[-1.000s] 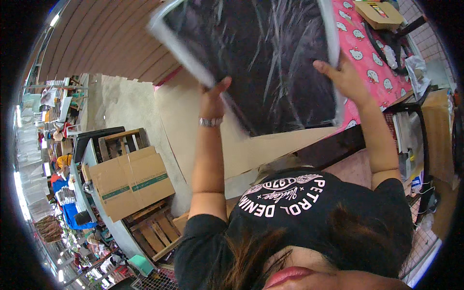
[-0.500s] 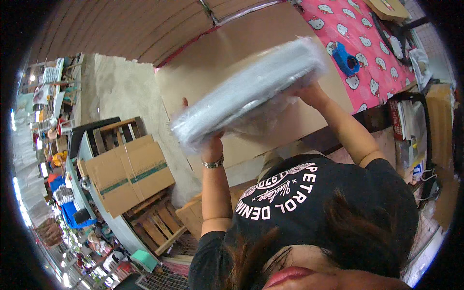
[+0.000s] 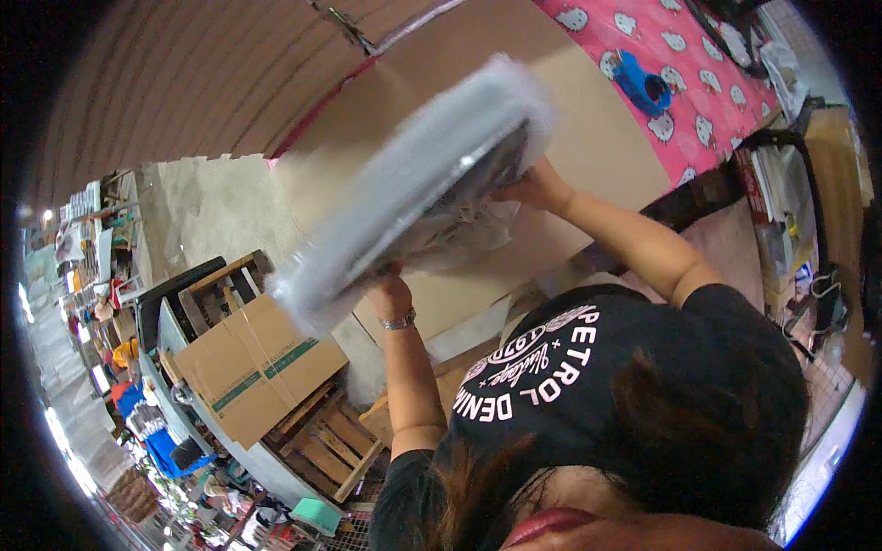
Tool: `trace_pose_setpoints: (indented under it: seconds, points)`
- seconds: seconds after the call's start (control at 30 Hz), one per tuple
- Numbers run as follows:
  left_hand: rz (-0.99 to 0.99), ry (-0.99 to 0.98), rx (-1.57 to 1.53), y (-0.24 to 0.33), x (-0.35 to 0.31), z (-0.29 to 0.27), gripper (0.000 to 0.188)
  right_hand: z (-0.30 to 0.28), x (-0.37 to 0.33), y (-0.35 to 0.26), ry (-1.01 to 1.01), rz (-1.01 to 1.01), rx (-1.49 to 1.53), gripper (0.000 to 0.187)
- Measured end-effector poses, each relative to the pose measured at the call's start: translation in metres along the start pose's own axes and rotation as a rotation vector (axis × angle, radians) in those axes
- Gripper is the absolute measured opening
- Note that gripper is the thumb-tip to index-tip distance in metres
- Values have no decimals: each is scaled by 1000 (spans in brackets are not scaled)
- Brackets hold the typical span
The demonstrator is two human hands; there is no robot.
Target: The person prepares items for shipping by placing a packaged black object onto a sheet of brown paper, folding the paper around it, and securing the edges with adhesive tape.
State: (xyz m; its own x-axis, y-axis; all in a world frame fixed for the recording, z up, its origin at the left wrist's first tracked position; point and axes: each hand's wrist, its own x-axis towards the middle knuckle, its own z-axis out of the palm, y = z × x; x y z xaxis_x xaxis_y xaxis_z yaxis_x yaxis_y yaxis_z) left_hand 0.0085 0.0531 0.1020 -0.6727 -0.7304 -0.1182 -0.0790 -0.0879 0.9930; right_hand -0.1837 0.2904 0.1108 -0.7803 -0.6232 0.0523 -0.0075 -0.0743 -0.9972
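A long, flat bundle wrapped in clear and whitish plastic film (image 3: 404,184) is held up in front of me, tilted, its far right end higher. A dark part shows through the film on its near side; what is inside I cannot make out. My left hand (image 3: 390,292) grips the near left part from below, a metal watch on its wrist. Toward the other end, my right hand (image 3: 537,188) holds the near edge. Fingers of both hands are partly hidden by the bundle. Loose film hangs between the hands.
Beneath the bundle lies a cardboard-covered table (image 3: 597,138). A blue tape dispenser (image 3: 643,84) sits on pink patterned cloth (image 3: 680,55) at the far right. Stacked corrugated sheets (image 3: 184,83) rise at the far left. A cardboard box (image 3: 257,367) rests near wooden pallets (image 3: 331,441) on the left.
The bundle has swung left and tilted further, so more of its dark near side shows. Both hands moved left with it. The view of the surroundings has shifted slightly.
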Motion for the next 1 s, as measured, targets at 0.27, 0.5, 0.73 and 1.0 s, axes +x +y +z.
trace_pose_setpoints:
  seconds: [0.27,0.5,0.73,1.0]
  points:
    - [-126,4,-31,-49,-26,-45,30,-8,-40,83,-114,4,19,41]
    - [-108,-25,-7,-93,-5,-18,26,0,-30,92,141,286,382,41]
    - [-503,160,300,-64,50,50,67,-3,9,68,86,436,-617,78]
    - [-639,4,816,-103,77,53,99,-52,15,61,-101,678,-907,71]
